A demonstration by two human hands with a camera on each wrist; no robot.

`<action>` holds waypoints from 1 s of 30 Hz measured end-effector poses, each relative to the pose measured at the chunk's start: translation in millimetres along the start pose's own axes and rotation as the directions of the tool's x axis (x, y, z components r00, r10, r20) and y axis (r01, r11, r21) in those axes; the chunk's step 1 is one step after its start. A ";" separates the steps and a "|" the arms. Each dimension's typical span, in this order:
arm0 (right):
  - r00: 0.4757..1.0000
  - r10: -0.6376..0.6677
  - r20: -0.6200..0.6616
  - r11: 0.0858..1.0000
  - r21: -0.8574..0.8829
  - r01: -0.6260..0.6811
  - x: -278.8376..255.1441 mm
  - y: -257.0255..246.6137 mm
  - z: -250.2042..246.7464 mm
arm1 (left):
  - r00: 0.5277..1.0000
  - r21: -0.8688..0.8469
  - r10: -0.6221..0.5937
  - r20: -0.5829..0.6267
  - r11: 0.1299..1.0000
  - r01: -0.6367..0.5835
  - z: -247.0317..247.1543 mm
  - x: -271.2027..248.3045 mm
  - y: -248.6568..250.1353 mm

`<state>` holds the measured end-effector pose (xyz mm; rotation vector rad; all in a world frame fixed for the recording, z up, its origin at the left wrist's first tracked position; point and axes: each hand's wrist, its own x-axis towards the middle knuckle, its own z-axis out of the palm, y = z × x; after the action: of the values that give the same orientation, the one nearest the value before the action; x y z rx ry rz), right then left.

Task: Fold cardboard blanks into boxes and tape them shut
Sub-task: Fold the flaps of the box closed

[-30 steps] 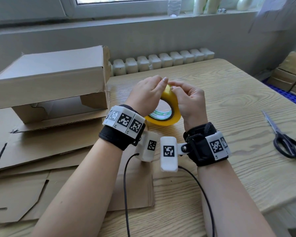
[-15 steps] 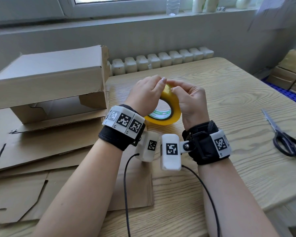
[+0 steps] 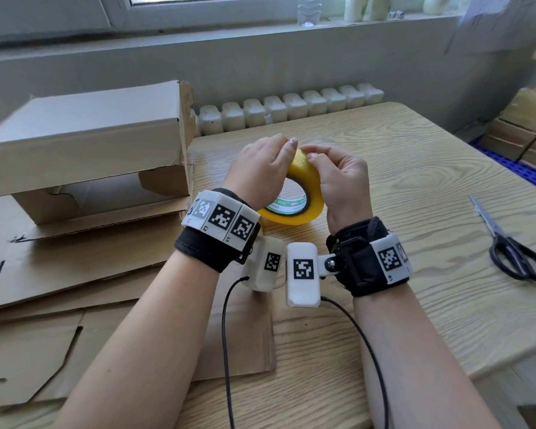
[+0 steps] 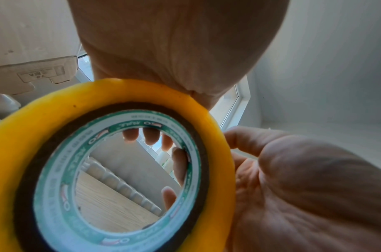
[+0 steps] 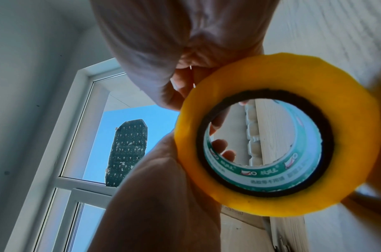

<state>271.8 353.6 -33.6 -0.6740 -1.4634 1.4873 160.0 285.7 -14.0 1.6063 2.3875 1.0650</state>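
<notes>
Tape roll: yellow tape roll [image 3: 304, 193] with a green-printed core, held upright on edge over the wooden tabletop [image 3: 399, 181], between the two hands; whether its lower rim touches the wood cannot be told.
Left hand: left hand [image 3: 257, 171] curled over the upper left of the roll, fingers wrapped behind it and showing through the core in the left wrist view, thumb tip at the top of the rim.
Right hand: right hand [image 3: 342, 181] curled round the right side of the roll, thumb and forefinger pinching at the top of the rim, just beside the left thumb.
Folded box: cardboard box [image 3: 84, 140] at the left, its open side facing the person, a flap [image 3: 163, 184] hanging inside the opening.
Blanks: flat cardboard blanks [image 3: 75, 274] stacked under the box and spreading toward the near edge of the tabletop, beneath the left forearm.
Scissors: black-handled scissors [image 3: 508, 246] lying flat at the right, well apart from the hands.
Wrist gear: black straps with marker blocks on both wrists, a black cable running from each.
Background: white egg trays [image 3: 291, 106] along the far edge, below the windowsill.
</notes>
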 end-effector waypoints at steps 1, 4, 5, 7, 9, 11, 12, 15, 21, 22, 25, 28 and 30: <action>1.000 -0.001 -0.007 1.000 -0.002 0.001 0.3 0.0 0.0 | 1.000 0.006 0.002 0.000 1.000 -0.002 0.2 0.1 0.1; 0.999 -0.001 -0.035 1.000 -0.001 0.001 0.4 -0.4 0.5 | 1.000 0.027 0.013 0.000 1.000 -0.013 1.2 -0.3 1.6; 0.999 0.000 -0.044 1.000 0.001 0.000 0.3 -0.3 0.2 | 1.000 0.038 0.017 -0.001 0.999 -0.017 2.0 -0.3 2.0; 0.999 0.006 -0.052 1.000 0.007 -0.006 0.3 -0.5 -0.4 | 1.000 0.057 0.020 -0.005 0.998 -0.020 3.1 -0.4 3.3; 0.999 0.009 -0.049 1.000 0.019 -0.008 0.6 -1.1 -1.1 | 1.000 0.067 0.024 -0.010 0.997 -0.024 3.9 -0.1 4.0; 0.999 0.004 -0.050 1.000 0.027 -0.003 0.8 -1.8 -1.5 | 0.999 0.079 0.032 -0.013 0.996 -0.031 4.4 -0.2 4.6; 0.999 0.000 -0.054 1.000 0.026 0.001 0.7 -2.1 -1.5 | 0.999 0.084 0.036 -0.014 0.996 -0.034 4.6 -0.4 5.1; 0.998 -0.001 -0.070 1.000 0.028 0.003 1.3 -0.8 -1.8 | 0.999 0.102 0.048 -0.019 0.994 -0.046 5.9 -0.3 6.3; 0.997 -0.005 -0.073 0.998 0.056 0.010 1.6 2.2 -3.5 | 0.998 0.095 0.055 -0.031 0.994 -0.051 6.5 0.2 5.3; 0.998 0.005 -0.067 0.998 0.067 0.000 1.4 2.6 -3.1 | 0.998 0.083 0.050 -0.031 0.995 -0.047 5.9 0.4 4.4; 0.999 0.025 -0.046 0.996 0.087 -0.021 2.7 5.6 -0.7 | 0.999 0.057 0.045 -0.026 0.997 -0.043 5.0 0.6 2.7; 0.999 0.015 -0.050 0.997 0.072 -0.012 4.7 7.3 -0.4 | 0.998 0.063 0.047 -0.029 0.997 -0.045 5.4 0.0 3.4; 0.998 -0.002 -0.059 0.999 0.048 0.005 4.2 7.2 -0.9 | 0.998 0.074 0.047 -0.030 0.996 -0.045 5.3 0.1 4.1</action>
<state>269.1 358.5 -39.8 -0.6804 -1.3793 1.4835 165.4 289.3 -15.7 1.6883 2.4488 1.0303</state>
